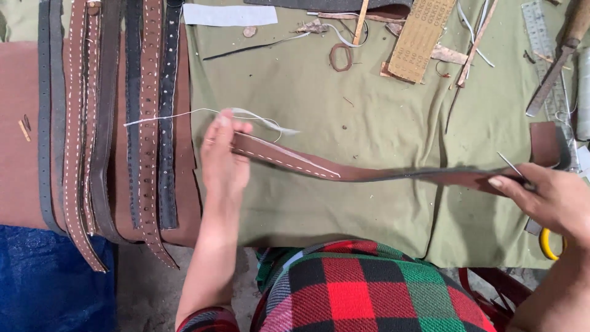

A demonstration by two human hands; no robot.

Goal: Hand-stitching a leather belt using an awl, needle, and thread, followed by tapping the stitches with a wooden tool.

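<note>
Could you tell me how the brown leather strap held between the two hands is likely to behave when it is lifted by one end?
The brown leather strap would probably droop rather than stay straight: it already twists and bows between the left hand and the right hand. It looks thin and flat, so likely light and not apt to roll. The loose white thread at its stitched end may trail and snag.

A single head-worn camera looked almost straight down from close above the olive-green cloth (344,197) that filled the middle of the frame. Its top edge faced away from the wearer; the checked lap sat at the bottom centre, forearms entering from lower left and lower right.
</note>
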